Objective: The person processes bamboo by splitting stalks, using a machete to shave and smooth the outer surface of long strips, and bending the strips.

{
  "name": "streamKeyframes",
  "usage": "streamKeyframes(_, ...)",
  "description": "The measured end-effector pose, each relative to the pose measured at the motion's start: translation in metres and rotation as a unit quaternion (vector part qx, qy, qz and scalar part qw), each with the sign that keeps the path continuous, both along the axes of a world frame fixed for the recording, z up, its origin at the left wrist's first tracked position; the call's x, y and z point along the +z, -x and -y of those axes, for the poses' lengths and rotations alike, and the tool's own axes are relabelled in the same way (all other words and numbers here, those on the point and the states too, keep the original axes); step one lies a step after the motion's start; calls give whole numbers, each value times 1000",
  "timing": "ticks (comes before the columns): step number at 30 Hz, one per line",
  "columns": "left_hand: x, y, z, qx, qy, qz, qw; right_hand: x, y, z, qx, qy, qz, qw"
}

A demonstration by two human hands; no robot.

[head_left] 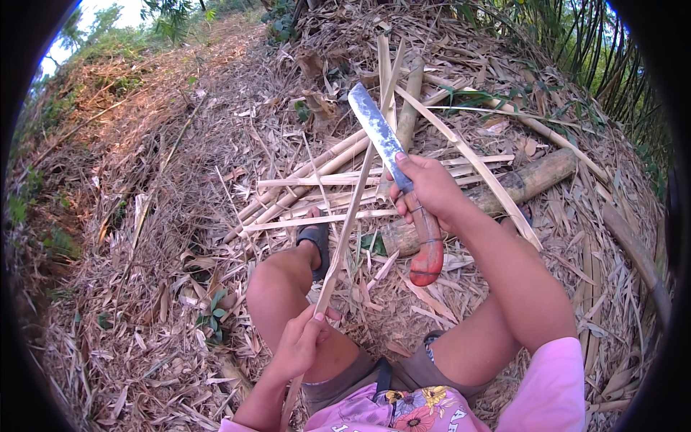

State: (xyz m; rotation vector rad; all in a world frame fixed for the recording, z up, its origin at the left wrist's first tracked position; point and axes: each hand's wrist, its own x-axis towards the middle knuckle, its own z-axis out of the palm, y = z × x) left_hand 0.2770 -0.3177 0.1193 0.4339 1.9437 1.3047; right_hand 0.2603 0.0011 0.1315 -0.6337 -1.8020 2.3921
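My right hand (pixel 430 186) is closed round a machete (pixel 376 128) where the blade meets the wooden handle, thumb lying on the blade. The blade slants up and to the left, and the red-ended butt of the handle hangs below my hand. In my left hand (pixel 301 344), near my left knee, is a long split bamboo strip (pixel 344 234). The strip runs up and away from me, and its far part passes close to or behind the blade; whether they touch I cannot tell. Its lower end goes down past my left wrist.
Several pale bamboo strips (pixel 471 149) lie crossed in front of me. A thick bamboo log (pixel 536 178) lies among them to the right, with a thinner pole (pixel 410 108) farther off. My sandalled left foot (pixel 314 245) is beside the pile. Dry leaves cover the sloping ground; bamboo stems (pixel 612 65) stand far right.
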Motion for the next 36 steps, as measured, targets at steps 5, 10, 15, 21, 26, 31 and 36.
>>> streamKeyframes(5, 5, 1, -6, -8, 8, -116, 993, 3, -7, 10, 112, 2, 17, 994)
streamKeyframes(10, 10, 9, -13, 14, -1, -178, 984, 14, -22, 33, 231, -34, 28, 972)
streamKeyframes(15, 15, 16, -13, 84, -6, -165, 983, 18, -26, 31, 158, -13, -30, 987)
streamKeyframes(21, 16, 19, -9, 127, -38, -128, 983, 18, -26, 7, 8, 12, -101, 995)
streamKeyframes(26, 12, 18, -1, 100, -65, -150, 981, 16, -21, -4, -58, 44, -85, 994)
streamKeyframes(31, 15, 13, 9, 80, -77, -130, 985, 14, -17, -5, -56, -9, -105, 993)
streamKeyframes(36, 14, 12, 18, 76, -36, -212, 974, 20, -15, -4, -130, -12, -137, 982)
